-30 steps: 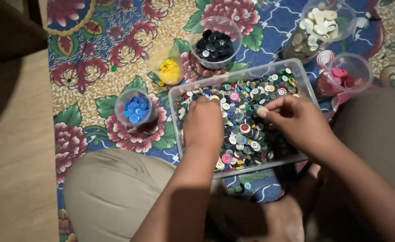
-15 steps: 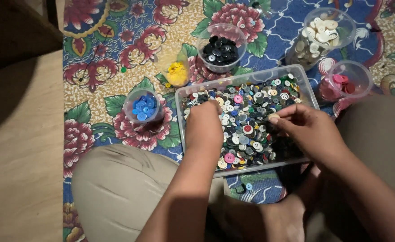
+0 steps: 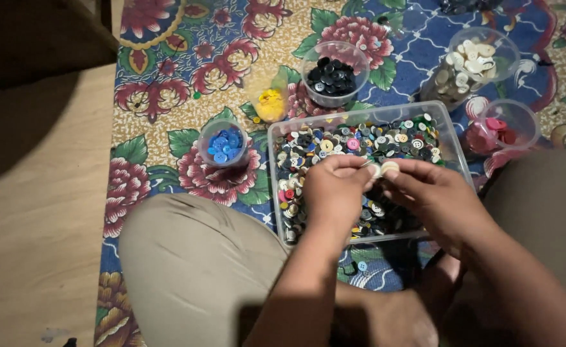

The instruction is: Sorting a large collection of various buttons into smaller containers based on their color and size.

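Buttons in hand: I see two pale round buttons (image 3: 382, 169), side by side, pinched between the fingertips of both hands over the middle of the clear tray (image 3: 453, 149).
Left hand (image 3: 334, 193): grip closed on the left pale button, knuckles up, wrist over the tray's near half.
Right hand (image 3: 434, 196): grip closed on the right pale button, fingertips touching those of the left.
Change: half a second ago my view had the hands apart — the right one at the tray's right side, the left flat on the pile; now they meet at the centre and the pale buttons show between them.
Tray: rectangular, full of mixed buttons in many colours, lying on the flowered mat (image 3: 167, 71) just ahead of the crossed legs.
Edges and room: the tray's near edge sits against the legs; its left wall is near the blue cup; bare wooden floor (image 3: 39, 212) lies open to the left of the mat.
Count: five sorted lots ring the tray — one cup of blue buttons (image 3: 222, 142), one small yellow lot (image 3: 270, 105), one bowl of black buttons (image 3: 332, 75), one tub of cream buttons (image 3: 468, 61), one cup of pink-red buttons (image 3: 498, 130).
Stray: one blue button (image 3: 362, 265) on the mat below the tray.
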